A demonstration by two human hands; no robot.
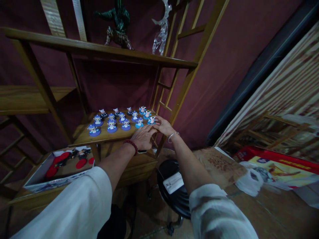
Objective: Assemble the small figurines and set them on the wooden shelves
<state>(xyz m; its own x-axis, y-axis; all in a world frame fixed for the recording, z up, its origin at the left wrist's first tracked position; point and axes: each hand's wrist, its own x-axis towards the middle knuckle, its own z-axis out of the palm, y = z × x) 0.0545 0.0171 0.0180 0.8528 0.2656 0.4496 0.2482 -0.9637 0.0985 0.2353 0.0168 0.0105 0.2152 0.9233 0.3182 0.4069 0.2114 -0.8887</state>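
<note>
Shelf: some small figurines [126, 125] are stood upright in rows on the shelf [79, 134], purple ones ahead of three dark ones, with three pink-and-blue ones lined up at its right end.
Corner figurine: the front pink-and-blue corner figurine [152, 120] is placed at the shelf's right front corner and is met on its right side by fingertips.
Right hand: the right hand [163, 126] is brought in from the shelf's right end, fingers partly curled; whether the figurine is pinched or merely touched cannot be told.
Left hand: the left hand [143, 137] is held palm down at the shelf's front edge, fingers loosely bent; nothing is seen in the grip, but its underside is hidden.
Step in hand: the corner figurine is, it seems, being set or straightened within its row.
Next move: a light, level touch is called for, with the fingers drawn clear toward the shelf's front so that close neighbours are not knocked.
Box: an open box [59, 180] with red and black pieces is placed below the shelf, to its left.
</note>
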